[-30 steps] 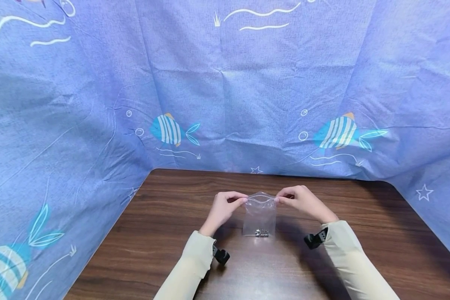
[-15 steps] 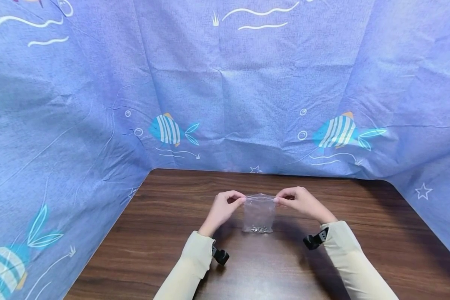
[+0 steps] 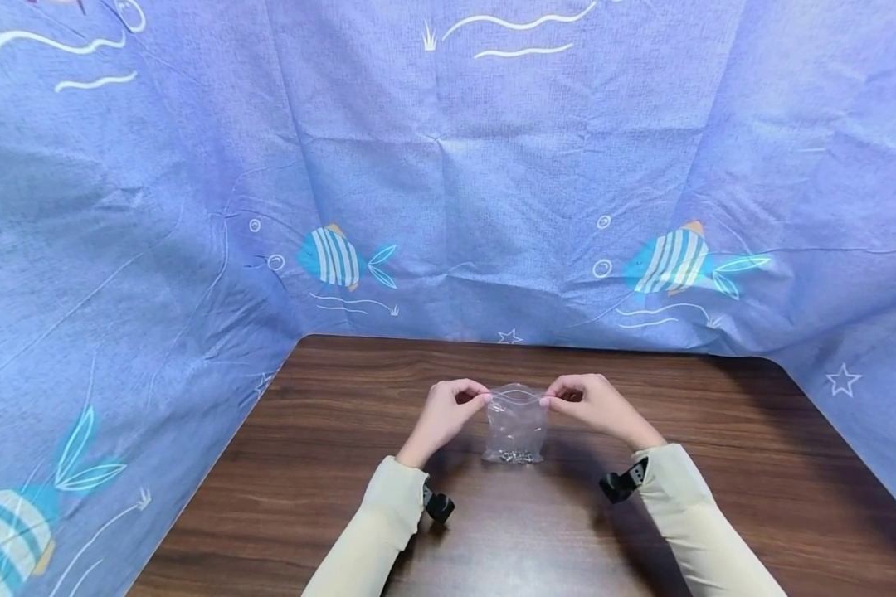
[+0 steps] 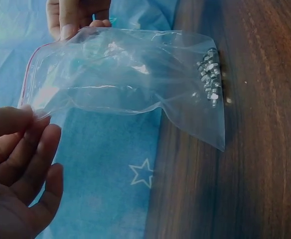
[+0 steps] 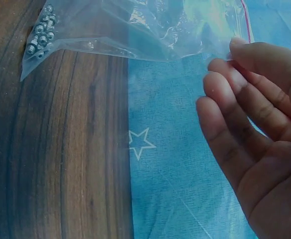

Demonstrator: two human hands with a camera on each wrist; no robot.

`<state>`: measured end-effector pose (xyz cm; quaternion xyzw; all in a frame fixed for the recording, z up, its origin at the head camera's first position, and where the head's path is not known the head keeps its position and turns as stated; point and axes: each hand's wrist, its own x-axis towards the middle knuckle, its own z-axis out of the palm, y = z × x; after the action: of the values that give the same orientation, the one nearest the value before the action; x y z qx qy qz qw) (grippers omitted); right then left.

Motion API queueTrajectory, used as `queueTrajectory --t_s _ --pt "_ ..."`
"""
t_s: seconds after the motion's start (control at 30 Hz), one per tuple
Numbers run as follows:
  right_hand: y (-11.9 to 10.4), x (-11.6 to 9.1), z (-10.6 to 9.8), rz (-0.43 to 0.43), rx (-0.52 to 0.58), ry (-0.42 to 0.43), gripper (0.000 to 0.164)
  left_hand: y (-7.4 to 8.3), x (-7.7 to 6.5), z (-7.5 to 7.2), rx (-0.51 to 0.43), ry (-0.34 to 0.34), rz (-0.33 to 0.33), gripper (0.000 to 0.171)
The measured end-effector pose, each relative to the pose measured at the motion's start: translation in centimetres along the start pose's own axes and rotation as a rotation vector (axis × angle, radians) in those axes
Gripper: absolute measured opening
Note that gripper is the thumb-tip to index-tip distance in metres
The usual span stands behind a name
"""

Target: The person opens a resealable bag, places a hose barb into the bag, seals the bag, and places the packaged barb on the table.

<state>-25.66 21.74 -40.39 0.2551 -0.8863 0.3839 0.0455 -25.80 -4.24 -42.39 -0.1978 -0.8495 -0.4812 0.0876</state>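
Note:
A clear zip-lock bag (image 3: 518, 424) with a pink-red line along its mouth hangs upright between both hands. My left hand (image 3: 448, 414) pinches its top left corner between thumb and forefinger. At the opposite top corner my right hand (image 3: 593, 406) pinches the bag the same way. The mouth gapes slightly in the head view. Several small shiny metal pieces (image 4: 210, 74), like small screws or bolts, are heaped along the bottom of the bag. In the right wrist view the metal pieces (image 5: 42, 31) show round heads; that hand's other fingers (image 5: 220, 134) curl loosely below the bag.
A dark wood-grain table (image 3: 328, 464) lies under the hands. Behind it and at the sides hangs a blue curtain (image 3: 493, 207) printed with fish and stars. Small black cameras (image 3: 439, 506) are strapped at both cuffs.
The bag's bottom has risen slightly, and the metal pieces, earlier bunched toward its right, now spread along the bottom. The right hand has shifted slightly left. Both hands keep their pinch.

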Motion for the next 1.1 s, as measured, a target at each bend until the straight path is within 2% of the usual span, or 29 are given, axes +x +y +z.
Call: queueTrajectory --t_s 0.3,0.53,0.7,1.1 --pt "0.5 -0.3 0.3 -0.015 -0.003 0.022 0.006 0.0 0.0 0.2 0.029 -0.01 0.033 0.009" --pt "0.7 -0.3 0.4 -0.014 0.027 0.015 0.009 0.0 -0.1 0.4 -0.05 -0.036 0.038 0.005" --pt "0.5 -0.2 0.6 0.01 0.044 0.008 0.01 -0.2 -0.1 0.6 -0.098 -0.051 0.072 0.006" --pt "-0.7 0.0 1.1 -0.008 0.082 0.008 0.008 0.0 -0.2 0.8 -0.057 0.005 0.081 0.009"
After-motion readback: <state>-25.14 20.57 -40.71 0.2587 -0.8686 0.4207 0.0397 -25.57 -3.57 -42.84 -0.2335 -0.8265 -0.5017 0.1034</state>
